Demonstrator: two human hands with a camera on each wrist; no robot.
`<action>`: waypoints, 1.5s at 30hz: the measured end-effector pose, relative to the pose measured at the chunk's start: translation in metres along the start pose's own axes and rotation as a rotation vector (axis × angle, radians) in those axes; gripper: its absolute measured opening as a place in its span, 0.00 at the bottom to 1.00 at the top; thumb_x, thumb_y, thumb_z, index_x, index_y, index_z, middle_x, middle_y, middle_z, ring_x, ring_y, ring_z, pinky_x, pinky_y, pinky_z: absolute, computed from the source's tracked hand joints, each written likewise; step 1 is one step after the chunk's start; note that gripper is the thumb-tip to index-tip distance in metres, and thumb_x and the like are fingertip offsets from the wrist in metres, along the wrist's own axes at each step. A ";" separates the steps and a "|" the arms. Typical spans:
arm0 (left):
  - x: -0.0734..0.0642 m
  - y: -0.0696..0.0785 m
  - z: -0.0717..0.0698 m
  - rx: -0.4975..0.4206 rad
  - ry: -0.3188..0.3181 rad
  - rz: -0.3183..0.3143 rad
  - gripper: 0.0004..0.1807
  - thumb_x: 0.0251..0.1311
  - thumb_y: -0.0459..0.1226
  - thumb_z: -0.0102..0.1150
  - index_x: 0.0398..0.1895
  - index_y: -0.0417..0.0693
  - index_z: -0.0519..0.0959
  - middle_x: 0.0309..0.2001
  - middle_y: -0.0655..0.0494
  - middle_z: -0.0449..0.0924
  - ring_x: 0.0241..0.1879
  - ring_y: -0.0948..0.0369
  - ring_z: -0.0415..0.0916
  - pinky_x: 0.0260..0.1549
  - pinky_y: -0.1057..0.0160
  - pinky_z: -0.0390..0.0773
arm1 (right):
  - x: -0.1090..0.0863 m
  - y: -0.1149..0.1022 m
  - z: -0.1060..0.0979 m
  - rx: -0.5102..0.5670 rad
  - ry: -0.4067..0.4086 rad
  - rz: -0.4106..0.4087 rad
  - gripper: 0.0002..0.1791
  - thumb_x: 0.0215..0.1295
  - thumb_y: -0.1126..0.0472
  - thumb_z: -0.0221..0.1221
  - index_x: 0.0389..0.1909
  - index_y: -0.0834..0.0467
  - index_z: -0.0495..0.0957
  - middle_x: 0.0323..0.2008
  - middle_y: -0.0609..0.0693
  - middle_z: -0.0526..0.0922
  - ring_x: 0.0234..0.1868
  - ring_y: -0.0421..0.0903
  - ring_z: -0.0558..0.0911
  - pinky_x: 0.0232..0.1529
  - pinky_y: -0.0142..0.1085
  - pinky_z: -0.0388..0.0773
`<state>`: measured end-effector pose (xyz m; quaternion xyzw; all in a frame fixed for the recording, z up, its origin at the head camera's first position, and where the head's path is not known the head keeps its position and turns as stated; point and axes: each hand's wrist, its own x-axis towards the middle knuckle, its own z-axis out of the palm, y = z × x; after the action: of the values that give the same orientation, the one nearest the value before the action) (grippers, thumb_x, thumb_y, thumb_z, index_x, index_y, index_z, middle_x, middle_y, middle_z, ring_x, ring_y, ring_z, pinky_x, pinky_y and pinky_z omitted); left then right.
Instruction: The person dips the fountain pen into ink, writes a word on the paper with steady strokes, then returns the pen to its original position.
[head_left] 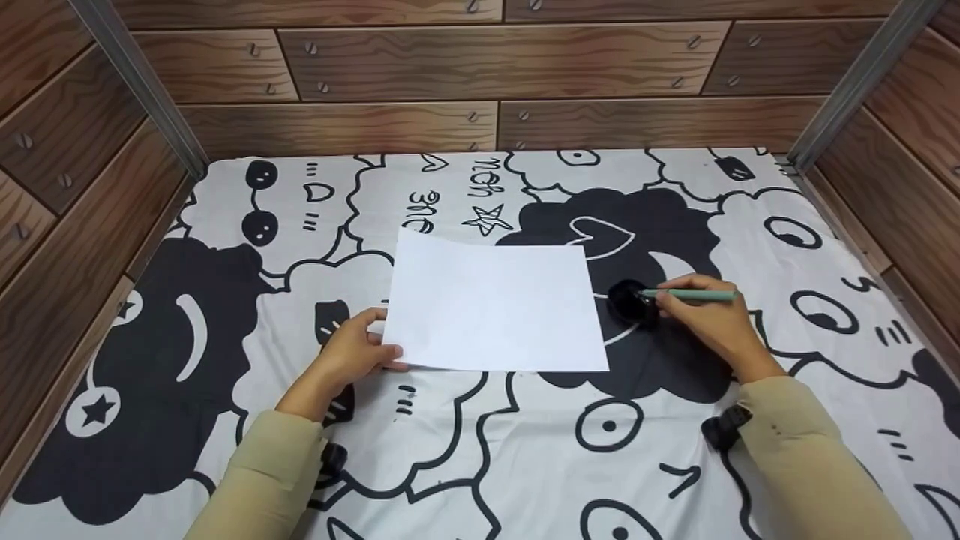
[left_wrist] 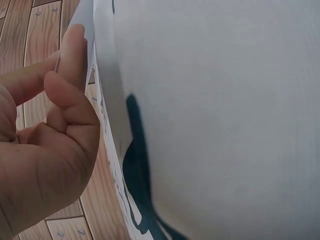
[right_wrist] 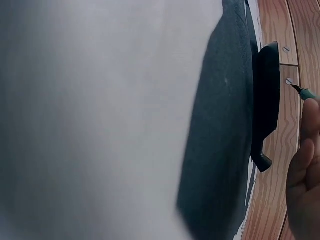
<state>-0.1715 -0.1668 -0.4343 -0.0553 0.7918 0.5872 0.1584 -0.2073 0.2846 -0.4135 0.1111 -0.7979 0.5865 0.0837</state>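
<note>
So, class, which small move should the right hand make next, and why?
Probably lower the green pen so its dark tip goes into the black dish. The right hand holds it with the tip above the dish, not touching, while the left hand holds the blank paper at its left edge. What the dish contains can't be made out.

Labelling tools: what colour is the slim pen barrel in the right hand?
The slim pen barrel is muted green, clearest in head view.

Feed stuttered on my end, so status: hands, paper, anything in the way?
Left hand pinching paper by its near-left corner. Right hand holding green pen, nib above black dish. Paper looks blank; no obstruction seen.
</note>
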 end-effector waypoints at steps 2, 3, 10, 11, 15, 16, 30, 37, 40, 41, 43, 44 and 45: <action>0.000 -0.001 0.000 0.034 0.005 -0.001 0.27 0.56 0.22 0.59 0.59 0.34 0.66 0.35 0.41 0.83 0.29 0.51 0.84 0.21 0.68 0.75 | 0.000 -0.001 0.001 -0.046 0.002 -0.006 0.10 0.57 0.74 0.63 0.38 0.77 0.78 0.30 0.55 0.84 0.26 0.40 0.84 0.31 0.29 0.81; 0.001 -0.001 0.001 0.047 0.010 -0.002 0.27 0.55 0.22 0.60 0.59 0.34 0.67 0.34 0.41 0.83 0.29 0.52 0.84 0.20 0.69 0.73 | -0.001 -0.002 0.002 -0.081 0.004 -0.014 0.10 0.57 0.73 0.63 0.38 0.76 0.79 0.30 0.56 0.84 0.26 0.39 0.84 0.30 0.28 0.80; 0.000 -0.002 0.002 0.074 0.012 0.002 0.27 0.54 0.21 0.61 0.58 0.34 0.68 0.31 0.43 0.83 0.28 0.52 0.84 0.18 0.70 0.71 | 0.000 -0.007 0.005 -0.317 0.024 -0.056 0.06 0.58 0.68 0.64 0.34 0.67 0.84 0.28 0.58 0.84 0.26 0.34 0.78 0.28 0.22 0.73; 0.000 -0.002 0.001 0.073 0.011 0.003 0.27 0.54 0.21 0.61 0.58 0.34 0.67 0.31 0.44 0.83 0.28 0.52 0.84 0.18 0.70 0.71 | 0.000 -0.007 0.005 -0.314 0.018 -0.051 0.06 0.58 0.68 0.64 0.34 0.68 0.83 0.27 0.58 0.84 0.25 0.35 0.79 0.28 0.22 0.73; 0.000 -0.003 0.001 0.116 0.020 0.001 0.27 0.53 0.22 0.62 0.58 0.34 0.68 0.29 0.46 0.82 0.27 0.54 0.84 0.17 0.70 0.68 | 0.001 -0.007 0.006 -0.320 0.010 -0.068 0.04 0.57 0.70 0.63 0.32 0.68 0.83 0.27 0.59 0.84 0.24 0.35 0.78 0.27 0.22 0.72; 0.000 -0.003 0.001 0.137 0.027 -0.001 0.27 0.53 0.23 0.63 0.58 0.34 0.68 0.29 0.47 0.82 0.26 0.54 0.84 0.16 0.70 0.68 | 0.002 -0.003 0.006 -0.327 0.015 -0.076 0.04 0.56 0.71 0.63 0.32 0.68 0.83 0.28 0.60 0.84 0.24 0.35 0.78 0.27 0.21 0.72; -0.001 -0.004 -0.006 0.368 0.110 0.036 0.28 0.49 0.31 0.68 0.55 0.31 0.72 0.32 0.49 0.78 0.30 0.58 0.75 0.28 0.63 0.73 | 0.010 0.033 -0.001 -0.365 0.044 -0.090 0.03 0.55 0.64 0.67 0.29 0.60 0.85 0.28 0.46 0.84 0.24 0.34 0.76 0.26 0.21 0.71; 0.002 -0.003 -0.008 0.452 0.154 0.035 0.29 0.47 0.30 0.70 0.56 0.36 0.73 0.34 0.49 0.76 0.32 0.55 0.71 0.33 0.59 0.73 | 0.011 0.034 -0.001 -0.360 0.038 -0.098 0.02 0.54 0.65 0.68 0.28 0.59 0.85 0.28 0.49 0.84 0.24 0.35 0.77 0.26 0.22 0.71; 0.003 -0.002 -0.007 0.527 0.174 0.063 0.30 0.46 0.30 0.71 0.56 0.36 0.74 0.37 0.46 0.74 0.35 0.53 0.70 0.37 0.56 0.73 | 0.011 0.034 0.000 -0.353 0.030 -0.100 0.02 0.54 0.65 0.68 0.29 0.60 0.85 0.29 0.51 0.85 0.24 0.34 0.77 0.26 0.21 0.72; 0.004 -0.002 -0.007 0.555 0.181 0.079 0.30 0.46 0.30 0.71 0.55 0.35 0.74 0.38 0.44 0.74 0.37 0.52 0.70 0.40 0.55 0.72 | 0.011 0.034 0.000 -0.352 0.026 -0.099 0.03 0.54 0.65 0.68 0.29 0.60 0.85 0.29 0.51 0.85 0.24 0.33 0.76 0.26 0.21 0.72; 0.004 -0.001 -0.006 0.603 0.192 0.106 0.30 0.45 0.30 0.72 0.55 0.34 0.75 0.42 0.40 0.73 0.41 0.49 0.69 0.45 0.52 0.71 | 0.010 0.031 0.001 -0.335 0.018 -0.100 0.02 0.54 0.67 0.67 0.29 0.62 0.85 0.30 0.53 0.85 0.24 0.33 0.76 0.27 0.21 0.72; 0.003 -0.001 -0.006 0.621 0.194 0.114 0.31 0.44 0.31 0.72 0.56 0.34 0.75 0.45 0.37 0.72 0.44 0.47 0.69 0.48 0.50 0.70 | 0.009 0.028 0.002 -0.327 0.013 -0.102 0.02 0.54 0.68 0.67 0.29 0.63 0.85 0.31 0.55 0.85 0.24 0.33 0.76 0.26 0.21 0.72; 0.003 -0.001 -0.006 0.637 0.192 0.124 0.31 0.44 0.31 0.72 0.56 0.35 0.75 0.48 0.36 0.70 0.47 0.45 0.68 0.50 0.49 0.69 | 0.008 0.024 0.003 -0.320 0.006 -0.105 0.02 0.54 0.68 0.67 0.29 0.64 0.85 0.31 0.56 0.85 0.24 0.34 0.77 0.26 0.21 0.72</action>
<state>-0.1756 -0.1728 -0.4345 -0.0097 0.9486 0.3112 0.0563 -0.2217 0.2874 -0.4340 0.1361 -0.8739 0.4471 0.1335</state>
